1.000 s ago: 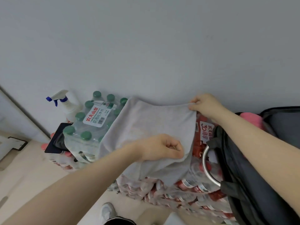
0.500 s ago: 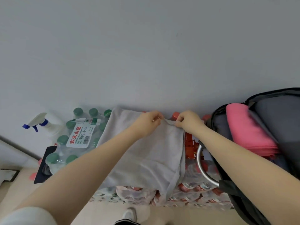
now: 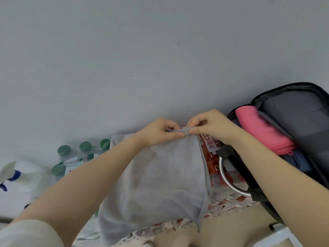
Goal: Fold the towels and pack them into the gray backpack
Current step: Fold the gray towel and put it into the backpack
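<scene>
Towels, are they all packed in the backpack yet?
Not yet. One pink towel already sits folded in the open gray backpack. Right now the left hand and right hand pinch the far corners of the gray towel together, folding it over packs of water bottles. It still needs more folding before it goes in the backpack. I see no other loose towels.

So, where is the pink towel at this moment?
In the head view the pink towel is at the right, tucked inside the open gray backpack, just right of the right hand.
</scene>
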